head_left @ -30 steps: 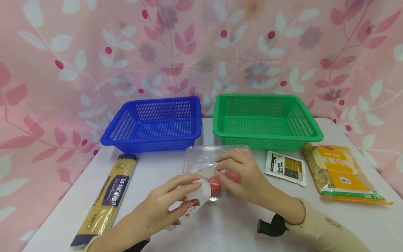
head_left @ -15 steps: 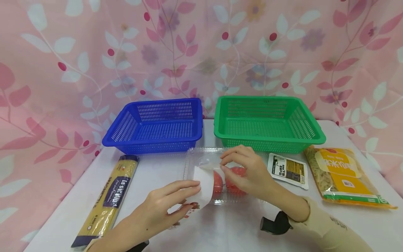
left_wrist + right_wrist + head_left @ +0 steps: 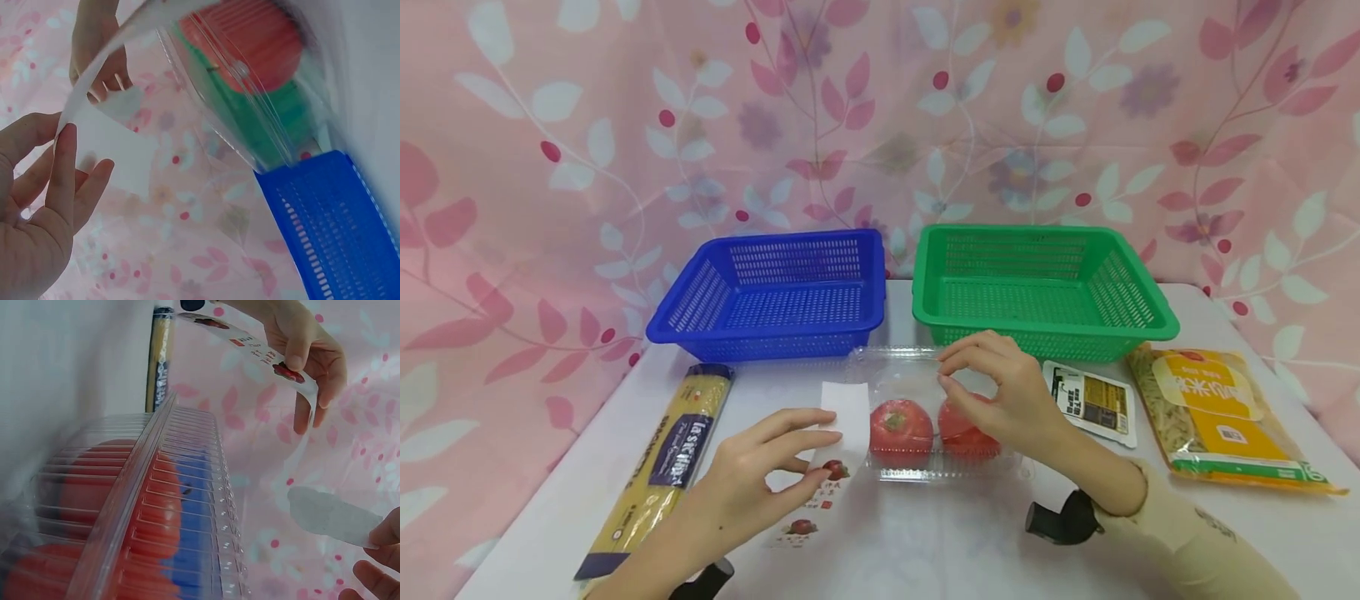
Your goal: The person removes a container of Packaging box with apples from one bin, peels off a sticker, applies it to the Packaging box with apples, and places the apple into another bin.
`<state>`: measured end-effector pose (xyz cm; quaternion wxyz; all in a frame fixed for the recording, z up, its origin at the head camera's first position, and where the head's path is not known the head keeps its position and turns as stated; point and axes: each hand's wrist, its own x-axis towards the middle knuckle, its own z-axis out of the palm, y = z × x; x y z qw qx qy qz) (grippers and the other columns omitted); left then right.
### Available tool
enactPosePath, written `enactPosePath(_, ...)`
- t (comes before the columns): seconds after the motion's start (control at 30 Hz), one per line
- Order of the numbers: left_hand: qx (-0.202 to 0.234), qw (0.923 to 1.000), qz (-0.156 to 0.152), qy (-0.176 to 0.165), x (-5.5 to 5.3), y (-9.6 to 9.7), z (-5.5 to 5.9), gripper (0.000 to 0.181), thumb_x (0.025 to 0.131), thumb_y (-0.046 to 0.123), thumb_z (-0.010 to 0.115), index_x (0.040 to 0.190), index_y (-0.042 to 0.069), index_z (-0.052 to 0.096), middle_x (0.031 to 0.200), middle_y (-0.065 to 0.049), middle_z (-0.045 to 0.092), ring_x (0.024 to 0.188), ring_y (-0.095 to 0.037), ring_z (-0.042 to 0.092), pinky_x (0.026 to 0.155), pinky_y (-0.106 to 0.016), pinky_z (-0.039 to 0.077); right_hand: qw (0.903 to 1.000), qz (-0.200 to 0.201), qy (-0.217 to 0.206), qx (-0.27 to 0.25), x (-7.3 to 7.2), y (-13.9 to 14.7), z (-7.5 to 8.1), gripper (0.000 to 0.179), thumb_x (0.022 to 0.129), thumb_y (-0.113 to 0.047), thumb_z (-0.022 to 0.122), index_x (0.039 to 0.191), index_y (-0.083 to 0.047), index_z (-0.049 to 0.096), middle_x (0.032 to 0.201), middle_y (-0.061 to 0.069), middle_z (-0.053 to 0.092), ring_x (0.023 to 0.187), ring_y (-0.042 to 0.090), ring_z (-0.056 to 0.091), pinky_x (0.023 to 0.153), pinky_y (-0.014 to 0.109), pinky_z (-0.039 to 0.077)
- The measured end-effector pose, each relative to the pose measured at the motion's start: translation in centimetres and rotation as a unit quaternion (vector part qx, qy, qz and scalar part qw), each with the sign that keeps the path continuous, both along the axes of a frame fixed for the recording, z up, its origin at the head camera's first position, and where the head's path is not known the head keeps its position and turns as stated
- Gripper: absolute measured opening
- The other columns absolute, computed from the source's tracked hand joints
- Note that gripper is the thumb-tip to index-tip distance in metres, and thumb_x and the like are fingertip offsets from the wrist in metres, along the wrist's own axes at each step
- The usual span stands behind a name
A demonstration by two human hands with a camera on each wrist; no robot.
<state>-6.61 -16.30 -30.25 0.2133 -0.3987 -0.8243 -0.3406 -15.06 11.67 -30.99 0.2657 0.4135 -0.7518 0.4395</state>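
In the head view my left hand (image 3: 778, 467) pinches a long white paper strip (image 3: 847, 408) printed with red fruits and characters. Its printed end hangs down toward the table's front. My right hand (image 3: 1000, 375) pinches the end of a translucent whitish piece (image 3: 331, 515), seen best in the right wrist view. This piece stretches between the hands, above a clear plastic box (image 3: 917, 477). Inside the box sit two red tomatoes, a left tomato (image 3: 901, 429) in plain sight and a right tomato (image 3: 966, 433) partly behind my right hand.
Behind the box stand a blue basket (image 3: 775, 337) and a green basket (image 3: 1045, 329). A spaghetti pack (image 3: 658, 467) lies at the left. On the right are a small white pouch (image 3: 1093, 400) and a large yellow bag (image 3: 1225, 417) of dried food.
My left hand has drawn left with the strip, which has swung off the front of the tomatoes. My right hand has shifted slightly right and away. Both tomatoes show more now.
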Motion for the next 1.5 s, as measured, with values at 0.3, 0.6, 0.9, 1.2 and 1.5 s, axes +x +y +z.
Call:
enactPosePath(0.3,0.003,0.9920,0.088,-0.091,-1.0,-2.2,-0.2,0.042,0.065,-0.006,0.078,0.103,0.009,0.067,0.115,-0.004,0.060,0.095,-0.018,0.062,0.060,-0.017,0.051,0.9998,-0.016,0.007,0.004,-0.5,0.8,0.1,0.014,0.073,0.001,0.069,0.080,-0.011,0.068,0.089,0.001,0.065,0.091,0.017,0.057,0.080,0.036,0.041)
enactPosePath(0.6,0.027,0.9650,0.132,-0.225,-4.6,-5.6,-2.3,0.035,0.071,-0.004,0.074,0.104,0.004,0.066,0.117,-0.013,0.059,0.092,-0.023,0.064,0.065,-0.024,0.054,0.9997,-0.023,0.000,0.002,-0.5,1.0,-0.3,0.018,0.071,0.003,0.071,0.080,-0.012,0.068,0.087,0.001,0.065,0.089,0.015,0.056,0.081,0.036,0.040)
enactPosePath(0.9,-0.050,0.9453,0.216,-0.239,-6.9,-7.3,-3.7,0.030,0.074,0.011,0.076,0.103,0.008,0.067,0.117,-0.014,0.060,0.112,-0.035,0.052,0.086,-0.046,0.046,0.9996,-0.028,-0.006,0.004,-0.6,1.2,-0.7,0.014,0.086,-0.024,0.064,0.081,-0.011,0.069,0.089,-0.001,0.064,0.091,0.015,0.056,0.079,0.035,0.040)
enactPosePath(1.2,-0.136,0.9404,0.201,-0.238,-8.6,-7.1,-5.1,0.026,0.073,0.010,0.076,0.098,0.009,0.068,0.107,-0.011,0.064,0.105,-0.035,0.056,0.083,-0.049,0.047,0.9993,-0.036,-0.009,0.007,-0.6,1.3,-1.1,0.009,0.084,-0.020,0.066,0.080,-0.012,0.068,0.091,-0.002,0.063,0.092,0.016,0.055,0.081,0.035,0.041)
enactPosePath(1.5,-0.197,0.9183,0.236,-0.249,-9.7,-7.3,-6.0,0.024,0.072,0.006,0.075,0.096,0.006,0.069,0.104,-0.014,0.064,0.103,-0.036,0.055,0.083,-0.051,0.045,0.9993,-0.033,-0.016,0.008,-0.6,1.6,-1.3,0.004,0.081,-0.014,0.069,0.082,-0.010,0.069,0.092,0.001,0.064,0.094,0.016,0.054,0.080,0.034,0.040)
